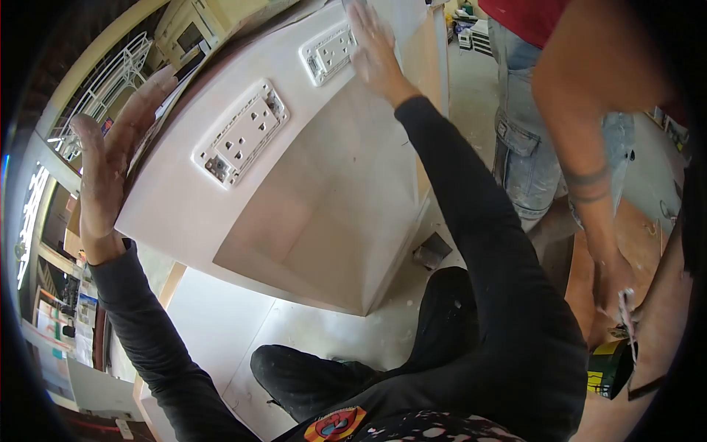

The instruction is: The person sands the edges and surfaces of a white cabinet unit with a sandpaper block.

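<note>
My left hand (pixel 118 166), dusty and with the thumb spread from the fingers, is at the left edge of a pale, curved cabinet panel (pixel 166 199). My right hand (pixel 375 59) lies with its fingers stretched along the panel's upper right part, right beside a white socket plate (pixel 329 53). A small grey sliver shows at its fingertips, at the frame's top edge; I cannot tell what it is. Between my hands, a second white socket plate (pixel 243 134) sits in the panel. Below the sockets is a large recessed opening (pixel 324 199).
A dark folded sheet (pixel 432 251) lies on the floor by my knee. At the right, another person in dusty jeans (pixel 526 132) reaches a hand (pixel 613 283) down toward a brown board (pixel 637 228). A dark green can (pixel 611 368) with a brush stands near it.
</note>
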Tool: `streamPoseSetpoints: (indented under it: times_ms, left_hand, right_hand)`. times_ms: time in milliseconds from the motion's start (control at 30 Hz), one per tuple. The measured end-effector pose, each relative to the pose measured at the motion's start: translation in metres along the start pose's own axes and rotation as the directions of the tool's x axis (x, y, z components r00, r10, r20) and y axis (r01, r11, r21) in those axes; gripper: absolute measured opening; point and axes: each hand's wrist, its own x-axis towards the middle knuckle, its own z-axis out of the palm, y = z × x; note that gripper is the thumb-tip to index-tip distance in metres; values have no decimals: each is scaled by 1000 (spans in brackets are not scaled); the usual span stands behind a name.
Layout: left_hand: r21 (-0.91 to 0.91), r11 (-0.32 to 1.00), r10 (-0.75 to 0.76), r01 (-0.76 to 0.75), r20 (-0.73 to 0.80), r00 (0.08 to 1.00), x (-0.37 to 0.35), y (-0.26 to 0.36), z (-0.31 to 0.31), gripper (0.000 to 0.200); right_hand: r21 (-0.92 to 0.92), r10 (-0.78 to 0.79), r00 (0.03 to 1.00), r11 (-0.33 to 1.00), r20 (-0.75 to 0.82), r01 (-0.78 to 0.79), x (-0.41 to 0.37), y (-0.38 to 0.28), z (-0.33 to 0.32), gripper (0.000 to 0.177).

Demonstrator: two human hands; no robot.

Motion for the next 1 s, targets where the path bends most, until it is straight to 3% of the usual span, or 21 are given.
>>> streamPoseSetpoints:
  times_ms: [33, 100, 167, 200, 267, 333, 400, 500, 567, 600, 700, 733, 767, 833, 933, 1000]
  left_hand:
    - [-2, 1000, 4, -4, -2, 1000, 1, 0, -1, 103]
    - [191, 981, 28, -24, -17, 999, -3, 13, -3, 105]
    - [179, 983, 39, -38, -5, 999, -3, 11, -3, 105]
    - [171, 985, 36, -39, 19, 999, -1, 10, -4, 105]
    - [151, 988, 34, -37, 23, 999, -1, 7, -7, 105]
    - [112, 993, 36, -38, 17, 999, -5, 3, -7, 105]
    - [209, 976, 65, -68, 23, 998, -5, 8, -3, 104]
    - [155, 986, 49, -53, 27, 998, -5, 12, 4, 105]
    - [142, 989, 29, -33, 28, 999, -7, 10, 4, 105]
    - [128, 991, 29, -32, 22, 999, -6, 9, 3, 105]
    - [98, 993, 56, -59, 37, 998, -7, 7, 5, 106]
    - [93, 994, 60, -63, 34, 998, -6, 7, 6, 106]
    - [101, 993, 59, -63, 43, 997, -7, 8, 7, 106]
    - [116, 992, 44, -52, 67, 997, -7, 8, 6, 107]
    - [174, 982, 64, -67, 23, 998, -7, 4, 3, 106]
    - [267, 956, 113, -118, 34, 993, -6, 1, 0, 106]
  right_hand:
    - [-18, 58, 998, 998, 3, -58, -24, -3, 6, 75]
    - [-44, 100, 995, 994, 7, -99, -22, -12, -6, 76]
    - [-261, 116, 991, 961, 69, -94, -9, -13, -15, 79]
    - [-259, 121, 991, 960, 60, -102, 0, -10, -16, 79]
    - [-117, -15, 1000, 993, -15, 13, 17, 2, -12, 79]
    - [-34, -8, 1000, 999, -28, 7, -15, -17, -3, 78]
    - [37, -22, 999, 999, -45, 23, -23, -14, -5, 77]
    - [-10, 75, 997, 997, 35, -75, -12, 25, -13, 70]
    - [230, 500, 866, 841, 18, -490, 5, 38, -14, 57]
    - [229, 501, 865, 840, 21, -492, -2, 31, -6, 57]
    - [55, 189, 967, 982, -169, -182, -40, -13, 23, 60]
    - [138, 237, 970, 964, -54, -228, -45, -13, 16, 66]
    - [137, 231, 972, 965, -51, -223, -38, 0, 11, 66]
    - [210, 512, 859, 842, -22, -497, -19, 24, 6, 68]
    - [342, 554, 830, 794, -66, -503, -2, 8, 12, 69]
    - [285, 505, 859, 839, -90, -463, -37, -7, 45, 67]
